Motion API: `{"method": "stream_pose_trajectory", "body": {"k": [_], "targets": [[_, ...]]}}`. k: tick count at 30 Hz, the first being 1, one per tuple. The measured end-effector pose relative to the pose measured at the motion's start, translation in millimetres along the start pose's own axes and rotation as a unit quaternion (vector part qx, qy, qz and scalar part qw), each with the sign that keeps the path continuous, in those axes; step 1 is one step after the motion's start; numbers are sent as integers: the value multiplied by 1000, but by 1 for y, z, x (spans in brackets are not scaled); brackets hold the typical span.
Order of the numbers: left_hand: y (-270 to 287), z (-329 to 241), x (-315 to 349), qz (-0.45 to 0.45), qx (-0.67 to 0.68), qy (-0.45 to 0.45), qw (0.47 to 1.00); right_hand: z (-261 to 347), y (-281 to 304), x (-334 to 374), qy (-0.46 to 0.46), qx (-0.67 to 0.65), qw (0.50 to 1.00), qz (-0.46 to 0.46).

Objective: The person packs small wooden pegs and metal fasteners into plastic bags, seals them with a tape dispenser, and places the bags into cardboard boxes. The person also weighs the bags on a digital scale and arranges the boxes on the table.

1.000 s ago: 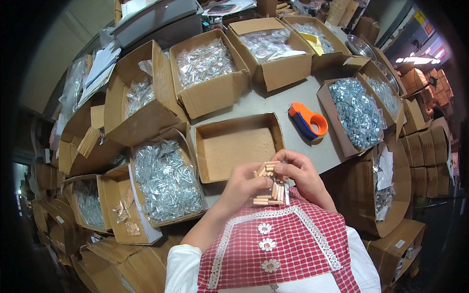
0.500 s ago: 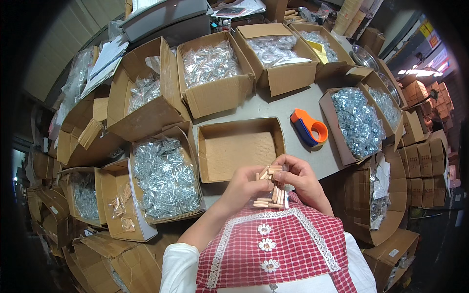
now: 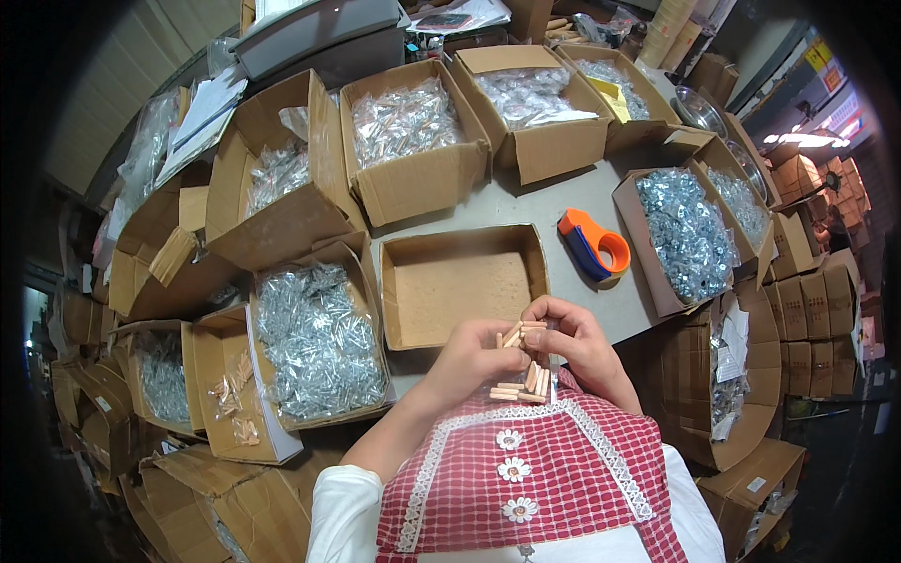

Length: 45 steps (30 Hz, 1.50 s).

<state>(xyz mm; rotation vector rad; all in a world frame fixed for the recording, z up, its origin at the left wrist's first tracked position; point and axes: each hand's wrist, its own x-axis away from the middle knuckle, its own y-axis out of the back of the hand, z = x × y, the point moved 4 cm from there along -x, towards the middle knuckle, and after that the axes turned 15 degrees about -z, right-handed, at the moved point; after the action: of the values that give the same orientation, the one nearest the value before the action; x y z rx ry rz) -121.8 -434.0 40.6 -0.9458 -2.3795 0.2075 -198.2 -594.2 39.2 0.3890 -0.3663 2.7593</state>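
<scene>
Bag of wooden pegs (image 3: pixel 533 380) hangs between both hands, in front of the red checked apron (image 3: pixel 511 460) and just nearside of the cardboard tray (image 3: pixel 460 291). Left hand (image 3: pixel 472 359) pinches its left side, right hand (image 3: pixel 577 344) its upper right, neither clearly nearer; its long axis seems to point away from the body. Thin clear plastic shows smooth pale rods at mixed angles. The shallow, rectangular tray rests on a smooth grey bench (image 3: pixel 488 206).

hands (image 3: pixel 479 361) holding clear bag of wooden pegs (image 3: pixel 534 380) | shallow carton (image 3: pixel 455 291) just beyond | orange-blue tape dispenser (image 3: pixel 584 232) right of carton
</scene>
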Motion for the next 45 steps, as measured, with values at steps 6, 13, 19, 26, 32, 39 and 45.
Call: {"method": "stream_pose_trajectory", "body": {"k": [6, 13, 19, 26, 32, 39, 45], "targets": [[3, -1, 1, -19, -3, -5, 1000, -2, 8, -3, -15, 10, 1000, -9], [3, 1, 0, -20, -29, -19, 999, 0, 7, -5, -6, 80, 997, -8], [1, 6, -3, -10, -44, -23, 999, -3, 4, -5, 6, 77, 997, -3], [-1, -1, 3, -42, -23, -11, 999, 0, 10, -1, 19, 63, 997, -36], [7, -7, 2, -59, -23, -34, 997, 1, 15, -5, 30, 97, 993, -63], [-2, -7, 3, -89, 11, -51, 995, -3, 21, -9, 49, 68, 990, -113], [11, -8, 0, -100, -32, -30, 994, 1, 29, -11, 124, -20, 977, -175]]}}
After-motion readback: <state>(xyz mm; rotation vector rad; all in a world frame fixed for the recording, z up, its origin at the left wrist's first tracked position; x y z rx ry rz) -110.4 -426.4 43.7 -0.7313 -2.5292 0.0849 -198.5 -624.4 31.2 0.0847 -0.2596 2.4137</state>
